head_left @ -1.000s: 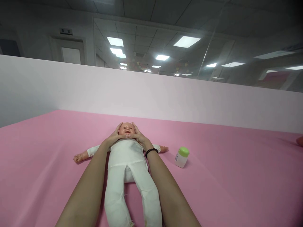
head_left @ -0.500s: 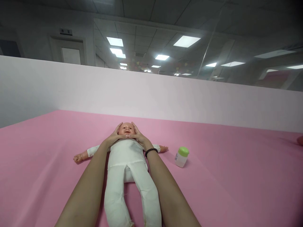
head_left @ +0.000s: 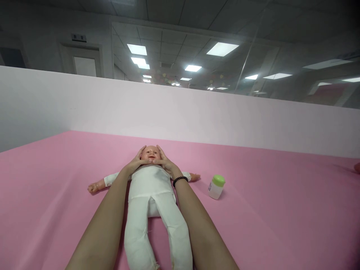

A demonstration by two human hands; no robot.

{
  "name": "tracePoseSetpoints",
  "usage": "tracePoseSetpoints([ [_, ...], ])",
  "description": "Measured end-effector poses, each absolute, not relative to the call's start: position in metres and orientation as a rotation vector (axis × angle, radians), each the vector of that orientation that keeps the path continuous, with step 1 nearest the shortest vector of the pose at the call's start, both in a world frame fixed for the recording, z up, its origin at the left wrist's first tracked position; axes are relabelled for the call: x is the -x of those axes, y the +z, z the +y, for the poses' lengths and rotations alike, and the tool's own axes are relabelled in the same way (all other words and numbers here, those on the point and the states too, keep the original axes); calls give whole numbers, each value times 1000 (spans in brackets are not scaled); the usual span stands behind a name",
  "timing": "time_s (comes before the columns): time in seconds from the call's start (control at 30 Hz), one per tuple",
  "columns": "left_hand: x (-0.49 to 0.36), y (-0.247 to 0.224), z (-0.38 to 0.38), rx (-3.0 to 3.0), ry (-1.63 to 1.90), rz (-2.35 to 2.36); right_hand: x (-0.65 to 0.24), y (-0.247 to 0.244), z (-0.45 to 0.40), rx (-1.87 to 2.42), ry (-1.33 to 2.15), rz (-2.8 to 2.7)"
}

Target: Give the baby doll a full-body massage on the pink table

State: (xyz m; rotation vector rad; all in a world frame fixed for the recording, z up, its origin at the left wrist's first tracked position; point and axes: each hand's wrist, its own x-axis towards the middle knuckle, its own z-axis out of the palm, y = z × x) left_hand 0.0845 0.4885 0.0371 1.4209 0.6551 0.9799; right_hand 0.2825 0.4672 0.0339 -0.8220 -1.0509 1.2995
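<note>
A baby doll (head_left: 152,182) with a white cloth body lies on its back, its head away from me and its arms spread. My left hand (head_left: 137,160) cups the left side of the doll's head, and my right hand (head_left: 165,161) cups the other side. Both thumbs rest on the chin just below the mouth, their tips almost meeting. The other fingers run up along the cheeks to the temples, partly hidden behind the head. A black coiled band (head_left: 180,180) circles my right wrist.
A small clear bottle with a green cap (head_left: 217,186) stands right of the doll's hand. Pink padding (head_left: 267,202) covers the surface, bounded at the back by a low white wall (head_left: 180,112). Part of a reddish object (head_left: 357,167) shows at the far right edge.
</note>
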Motion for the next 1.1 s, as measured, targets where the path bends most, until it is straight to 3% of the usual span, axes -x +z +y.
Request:
tracePoseSetpoints([
  [1.1, -84, 33, 493, -1378, 964, 605, -275, 52, 446, 970, 1166, -1430],
])
